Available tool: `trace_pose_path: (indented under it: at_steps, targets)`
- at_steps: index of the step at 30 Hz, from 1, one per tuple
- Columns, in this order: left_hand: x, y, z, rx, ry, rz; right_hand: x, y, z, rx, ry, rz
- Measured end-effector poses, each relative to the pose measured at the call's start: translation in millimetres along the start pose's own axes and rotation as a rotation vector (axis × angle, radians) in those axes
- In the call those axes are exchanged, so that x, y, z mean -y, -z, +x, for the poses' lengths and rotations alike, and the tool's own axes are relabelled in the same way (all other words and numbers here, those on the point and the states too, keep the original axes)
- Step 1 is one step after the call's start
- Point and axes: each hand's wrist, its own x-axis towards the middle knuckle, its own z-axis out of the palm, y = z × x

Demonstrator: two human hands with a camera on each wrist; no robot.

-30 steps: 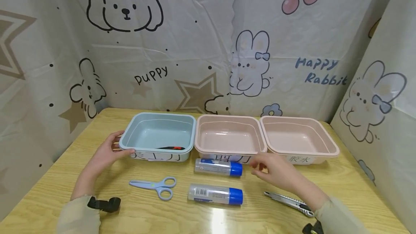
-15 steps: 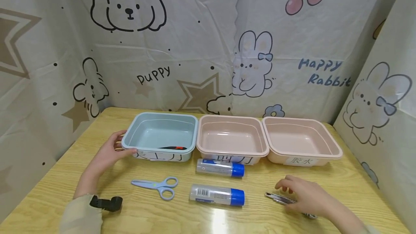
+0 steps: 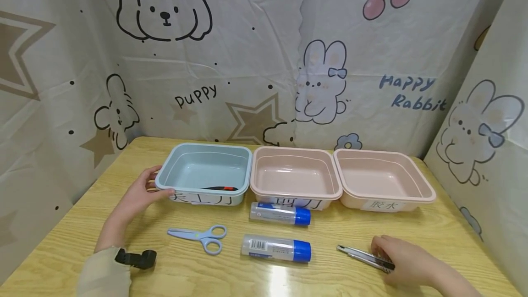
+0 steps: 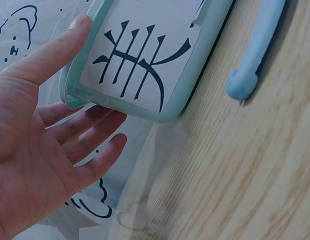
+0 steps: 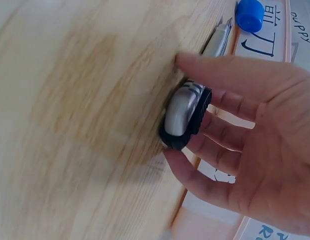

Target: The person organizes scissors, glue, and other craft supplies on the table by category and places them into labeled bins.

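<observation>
At the left of the row stands a light blue plastic bin (image 3: 206, 168) with a black-and-red object (image 3: 224, 188) inside. My left hand (image 3: 138, 196) holds its front left corner, thumb on the front rim and fingers along the side. In the left wrist view, the thumb (image 4: 70, 37) lies on the rim beside the label. My right hand (image 3: 404, 260) grips the rear end of a silver-and-black utility knife (image 3: 363, 256) at the right of the table. In the right wrist view, thumb and fingers lie on opposite sides of the knife (image 5: 182, 112).
Two pink bins, a middle one (image 3: 294, 191) and a right one (image 3: 385, 194), continue the row. Before them lie two clear glue sticks with blue caps, one nearer the bins (image 3: 276, 213) and one closer (image 3: 274, 248). Light blue scissors (image 3: 200, 237) lie to the left.
My right hand has come from beside the middle bin down to the utility knife and closed round its rear end. The left hand has stayed at the blue bin.
</observation>
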Motion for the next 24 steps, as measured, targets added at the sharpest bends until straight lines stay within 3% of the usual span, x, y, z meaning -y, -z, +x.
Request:
trace_pose_path:
  at_steps: [9, 17, 24]
  targets:
    - [-1.4, -0.3, -0.7, 0.001, 0.003, -0.002, 7, 7, 10.2, -0.037, 0.125, 0.048]
    - [0.3, -1.2, 0.0, 0.0, 0.002, 0.001, 38, 25, 35.1, -0.179, 0.232, -0.062]
    - [1.7, -0.8, 0.0, -0.003, 0.007, 0.0, 73, 38, 59.5, -0.255, 0.307, -0.088]
